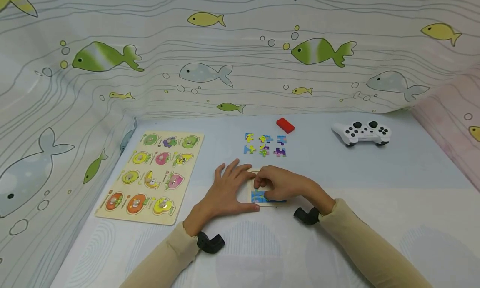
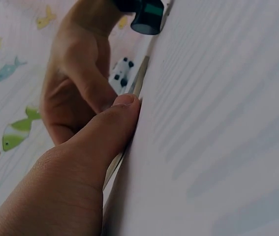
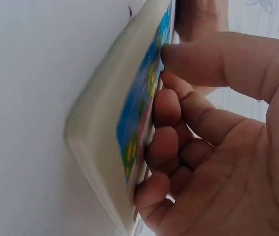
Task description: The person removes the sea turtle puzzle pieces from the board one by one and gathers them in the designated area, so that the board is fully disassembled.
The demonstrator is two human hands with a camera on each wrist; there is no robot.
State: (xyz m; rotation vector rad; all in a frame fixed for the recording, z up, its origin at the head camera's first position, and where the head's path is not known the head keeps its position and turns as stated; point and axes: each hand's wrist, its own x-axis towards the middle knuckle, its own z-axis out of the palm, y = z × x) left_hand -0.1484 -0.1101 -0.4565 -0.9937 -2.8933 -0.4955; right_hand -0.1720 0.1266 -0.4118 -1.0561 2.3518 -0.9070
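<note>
A small wooden jigsaw tray (image 1: 249, 192) lies before me, with blue picture pieces (image 1: 258, 197) along its near side. My left hand (image 1: 226, 191) spreads beside the tray's left side, its thumb (image 2: 122, 110) straight against the near edge. The other left fingers reach toward the far left corner. My right hand (image 1: 283, 183) is over the tray with its fingers curled, thumb and index close together at a puzzle piece (image 3: 154, 73), mostly hidden by the hand. The right fingertips (image 3: 163, 142) touch the tray's picture side.
Several loose jigsaw pieces (image 1: 264, 150) lie in two rows beyond the tray. Farther back is a red block (image 1: 285, 125). A white game controller (image 1: 363, 133) sits at the back right, and a wooden fruit puzzle board (image 1: 150, 175) lies on the left.
</note>
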